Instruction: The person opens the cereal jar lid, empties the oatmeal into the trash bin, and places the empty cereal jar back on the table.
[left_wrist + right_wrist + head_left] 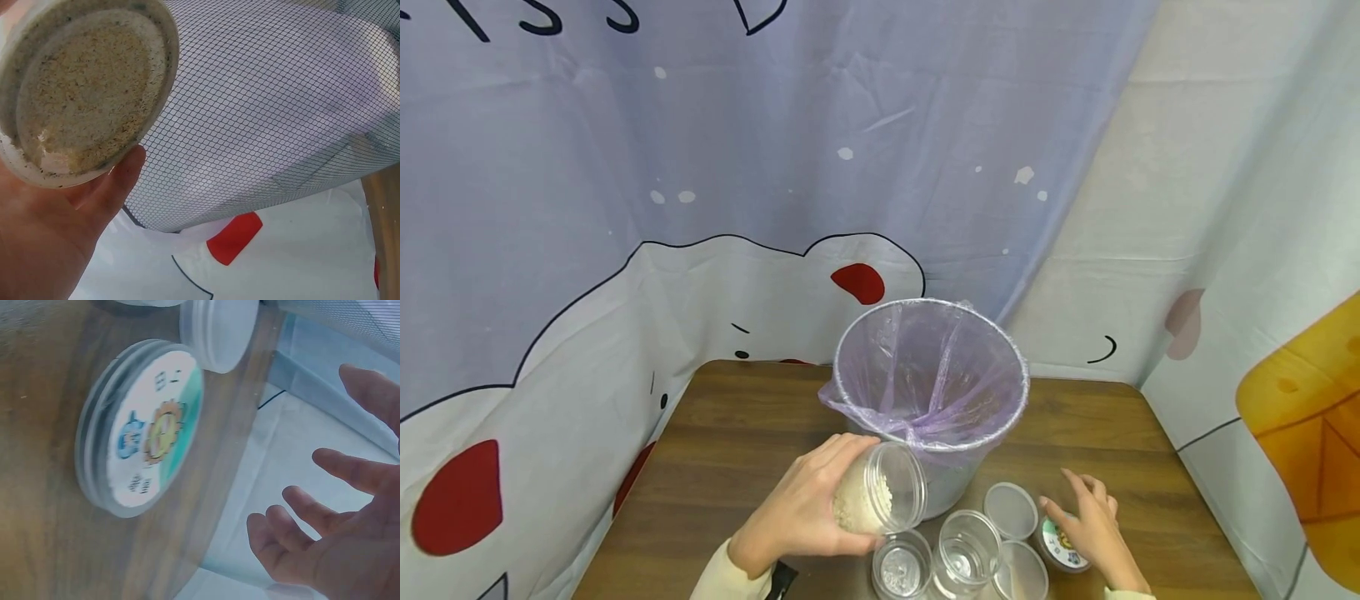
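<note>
My left hand [808, 504] grips a clear plastic jar [906, 483], tipped on its side with its mouth to the right. Pale, grainy stuff lies inside the jar, and its round base [87, 94] faces the left wrist camera. The jar is in front of a mesh bin [250, 119] lined with a purple bag [917, 383]. My right hand [1093, 529] hovers with loosely spread fingers, holding nothing. Near it lie stacked lids, the top lid [156, 434] bearing a white and green label with cartoon figures.
Two more clear jars, one in the middle [967, 550] and one at left [901, 571], stand before the bin. Beside them lie a plain lid [1011, 510] and another translucent lid [1022, 575]. Printed cloth [737, 150] hangs behind the wooden table [760, 417].
</note>
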The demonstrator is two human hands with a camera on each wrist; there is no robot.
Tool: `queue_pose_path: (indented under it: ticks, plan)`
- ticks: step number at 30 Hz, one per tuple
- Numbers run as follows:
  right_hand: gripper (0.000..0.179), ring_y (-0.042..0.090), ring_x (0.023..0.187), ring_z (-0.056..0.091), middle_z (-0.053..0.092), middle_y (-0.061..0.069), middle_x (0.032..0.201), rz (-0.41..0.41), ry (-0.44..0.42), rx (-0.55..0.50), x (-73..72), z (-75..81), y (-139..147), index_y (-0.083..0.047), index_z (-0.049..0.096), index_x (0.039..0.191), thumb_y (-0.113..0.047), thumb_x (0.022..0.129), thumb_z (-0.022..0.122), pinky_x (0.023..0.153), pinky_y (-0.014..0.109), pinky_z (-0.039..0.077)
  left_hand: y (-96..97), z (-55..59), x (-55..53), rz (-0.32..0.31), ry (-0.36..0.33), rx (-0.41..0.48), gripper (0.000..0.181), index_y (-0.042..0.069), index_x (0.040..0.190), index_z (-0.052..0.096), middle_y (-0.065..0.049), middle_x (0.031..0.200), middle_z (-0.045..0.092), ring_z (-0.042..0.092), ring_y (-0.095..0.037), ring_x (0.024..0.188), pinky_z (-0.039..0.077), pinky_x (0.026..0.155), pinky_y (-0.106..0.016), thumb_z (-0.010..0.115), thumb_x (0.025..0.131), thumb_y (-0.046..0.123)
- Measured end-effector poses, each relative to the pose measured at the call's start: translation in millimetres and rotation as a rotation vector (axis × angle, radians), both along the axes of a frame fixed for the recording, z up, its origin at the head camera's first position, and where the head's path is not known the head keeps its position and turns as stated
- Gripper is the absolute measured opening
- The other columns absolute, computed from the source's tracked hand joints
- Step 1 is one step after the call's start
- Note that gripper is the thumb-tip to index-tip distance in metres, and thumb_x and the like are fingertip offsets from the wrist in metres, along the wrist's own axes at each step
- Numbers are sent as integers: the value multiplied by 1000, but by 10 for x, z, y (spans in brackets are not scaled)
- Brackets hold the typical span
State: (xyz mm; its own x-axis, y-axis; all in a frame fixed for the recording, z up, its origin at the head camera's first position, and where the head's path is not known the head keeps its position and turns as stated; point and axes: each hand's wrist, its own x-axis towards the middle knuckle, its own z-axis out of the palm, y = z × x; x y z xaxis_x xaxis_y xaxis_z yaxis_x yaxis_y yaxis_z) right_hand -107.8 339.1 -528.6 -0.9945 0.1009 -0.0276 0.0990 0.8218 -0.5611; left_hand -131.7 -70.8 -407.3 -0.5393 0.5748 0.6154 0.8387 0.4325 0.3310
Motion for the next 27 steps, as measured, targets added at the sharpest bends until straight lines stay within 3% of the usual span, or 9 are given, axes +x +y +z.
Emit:
queue_pose_path:
  ticks: [18,27]
  plan:
    - [70,53,113,22,22,33,135,5,98,21,-192,218,-99,-1,35,136,-50,89,49,79,66,32,-13,32,1,-17,-7,38,92,11,124,49,5,114,55,53,-9,101,50,82,-29,80,49,53]
    - [67,50,116,24,23,30,137,14,163,7,-296,413,-159,-3,35,137,-48,89,51,81,66,33,-26,63,-27,-23,38,92,91,11,123,51,8,113,55,52,-6,98,48,80,-22,80,48,54]
